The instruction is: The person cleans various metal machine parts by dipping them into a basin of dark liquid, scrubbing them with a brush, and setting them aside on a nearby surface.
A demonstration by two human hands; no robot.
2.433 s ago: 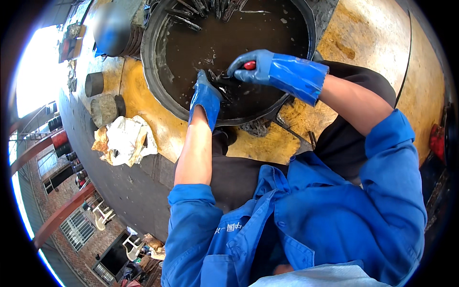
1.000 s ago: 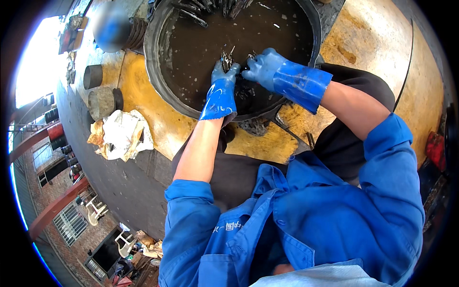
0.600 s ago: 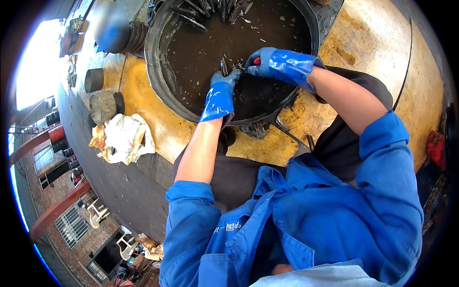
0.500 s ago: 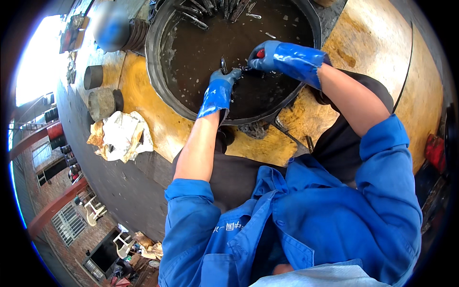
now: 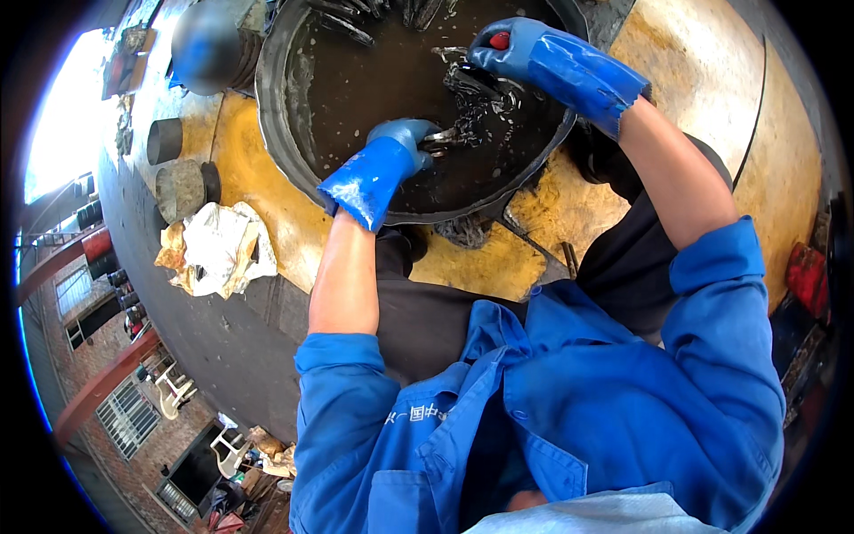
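Note:
Both my hands wear blue rubber gloves and work over a big round dark tub (image 5: pixel 271 98) of murky brown liquid. My left hand (image 5: pixel 400 147) is closed around one end of a dark, wet, slim part (image 5: pixel 455 137), low at the liquid's surface. Higher and further right, my right hand (image 5: pixel 511 52) grips a tool with a red handle (image 5: pixel 500 41). Its working end is hidden, so its kind does not show. Black, glistening material (image 5: pixel 476 87) and splashes lie between the hands.
Several long dark parts (image 5: pixel 342 25) lie at the tub's far side. A crumpled white cloth (image 5: pixel 227 249) rests left of the tub, near two short cylinders (image 5: pixel 181 190) (image 5: pixel 165 141). Yellowish boards (image 5: pixel 485 262) surround the tub. A person (image 5: pixel 209 49) is at the far left, blurred.
My right hand has moved up and away from my left, still with the red-handled tool. My left hand has turned and lowered toward the liquid. Splashes now show between them.

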